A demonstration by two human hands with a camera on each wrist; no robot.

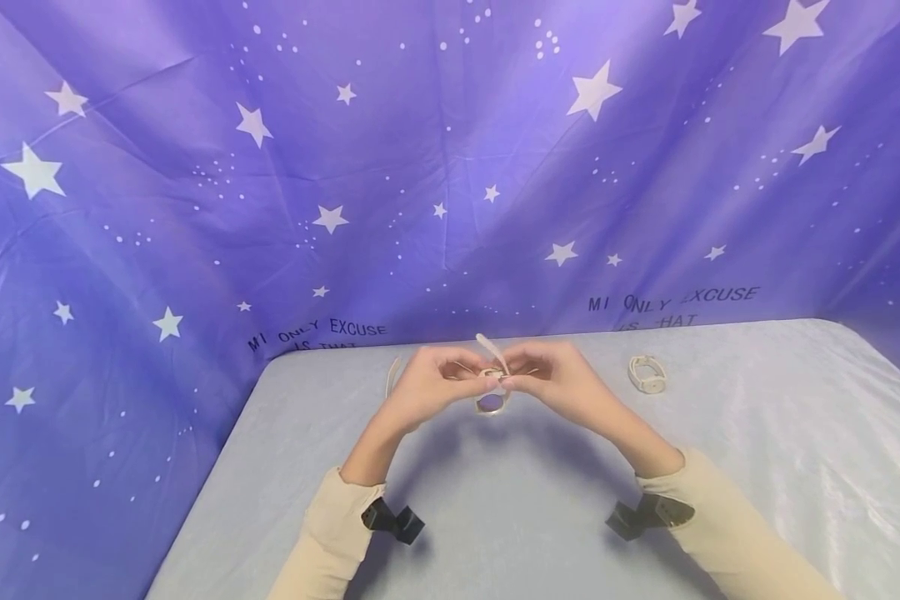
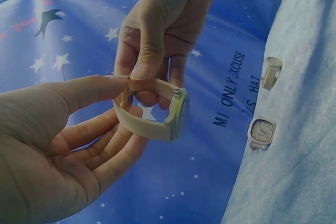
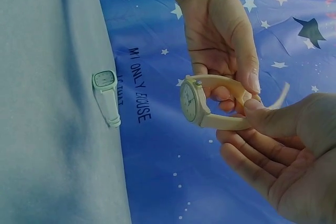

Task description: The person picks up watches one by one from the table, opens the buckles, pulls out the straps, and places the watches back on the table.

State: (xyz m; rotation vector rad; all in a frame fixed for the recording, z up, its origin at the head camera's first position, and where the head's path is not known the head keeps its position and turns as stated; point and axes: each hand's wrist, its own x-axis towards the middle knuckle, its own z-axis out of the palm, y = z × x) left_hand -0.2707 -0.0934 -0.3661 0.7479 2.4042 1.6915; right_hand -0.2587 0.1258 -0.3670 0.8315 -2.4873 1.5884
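Note:
Both hands hold a cream wristwatch (image 1: 492, 405) in the air above the table, its round face hanging down below the fingers. The left hand (image 1: 427, 387) pinches the strap from the left, and the right hand (image 1: 555, 379) pinches it from the right, thumb tips nearly touching. In the left wrist view the strap (image 2: 144, 127) forms a loop where the thumbs and fingers meet. A free strap end (image 3: 281, 96) sticks out past the fingers in the right wrist view; the round dial (image 3: 189, 100) faces away from the hands.
A second pale watch (image 1: 648, 375) lies on the grey cloth-covered table (image 1: 510, 517) at the right. Another watch (image 3: 105, 80) is at the left, partly behind the left hand in the head view. A purple star-patterned curtain (image 1: 420, 167) hangs behind.

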